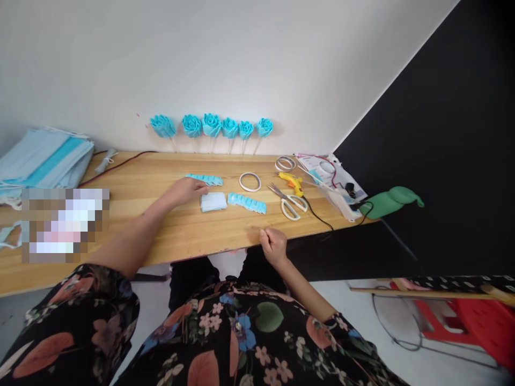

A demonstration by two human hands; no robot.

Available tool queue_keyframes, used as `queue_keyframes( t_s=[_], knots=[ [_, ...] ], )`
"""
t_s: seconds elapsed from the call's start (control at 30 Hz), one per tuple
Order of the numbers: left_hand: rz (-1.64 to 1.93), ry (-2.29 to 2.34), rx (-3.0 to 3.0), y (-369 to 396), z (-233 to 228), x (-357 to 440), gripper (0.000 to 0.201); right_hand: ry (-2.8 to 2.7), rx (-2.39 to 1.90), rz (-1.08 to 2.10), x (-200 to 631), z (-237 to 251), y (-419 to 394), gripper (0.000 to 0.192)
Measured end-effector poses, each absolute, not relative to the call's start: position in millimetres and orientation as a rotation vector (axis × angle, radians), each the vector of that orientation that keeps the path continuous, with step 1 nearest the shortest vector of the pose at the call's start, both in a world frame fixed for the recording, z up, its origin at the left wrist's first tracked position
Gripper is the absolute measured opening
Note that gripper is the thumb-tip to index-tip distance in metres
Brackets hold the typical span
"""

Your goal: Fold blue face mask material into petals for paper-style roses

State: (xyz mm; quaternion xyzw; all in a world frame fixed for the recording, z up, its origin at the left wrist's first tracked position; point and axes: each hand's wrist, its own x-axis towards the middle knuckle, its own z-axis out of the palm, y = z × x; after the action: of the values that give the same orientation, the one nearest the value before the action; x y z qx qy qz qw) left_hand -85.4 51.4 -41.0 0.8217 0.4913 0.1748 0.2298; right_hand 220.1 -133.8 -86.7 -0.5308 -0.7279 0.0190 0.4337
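Observation:
My left hand point(185, 191) reaches over the middle of the wooden table, its fingers stretched to the right and slightly bent. Its fingertips are beside a pleated light-blue strip point(209, 179) and just above a small stack of white-and-blue rectangular pieces point(213, 201). I see nothing held in it, though its underside is hidden. To the right of the stack lies a second pleated blue strip point(247, 203). My right hand point(274, 245) is closed in a fist at the table's front edge, with nothing showing from it. A roll of tape point(250, 182) lies behind the second strip.
Scissors point(288, 202), a yellow glue gun point(292, 183) and more tape rolls point(285, 163) lie right, near a power strip point(346, 206). Several blue flowers point(211, 125) on sticks lean against the wall. Face masks point(48, 158) are piled left, behind a blurred-out object point(64, 225).

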Motion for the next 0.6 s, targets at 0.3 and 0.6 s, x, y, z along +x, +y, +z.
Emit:
queue_keyframes(
  t_s=[0.3, 0.6],
  knots=[
    [0.427, 1.386, 2.258, 46, -32, -82, 0.04, -1.848, -1.233, -0.074, 217, -82, -136, 0.042],
    [0.458, 1.424, 2.209, 44, -31, -81, 0.038, -1.907, -1.224, -0.091, 220, -83, -136, 0.041]
  ],
)
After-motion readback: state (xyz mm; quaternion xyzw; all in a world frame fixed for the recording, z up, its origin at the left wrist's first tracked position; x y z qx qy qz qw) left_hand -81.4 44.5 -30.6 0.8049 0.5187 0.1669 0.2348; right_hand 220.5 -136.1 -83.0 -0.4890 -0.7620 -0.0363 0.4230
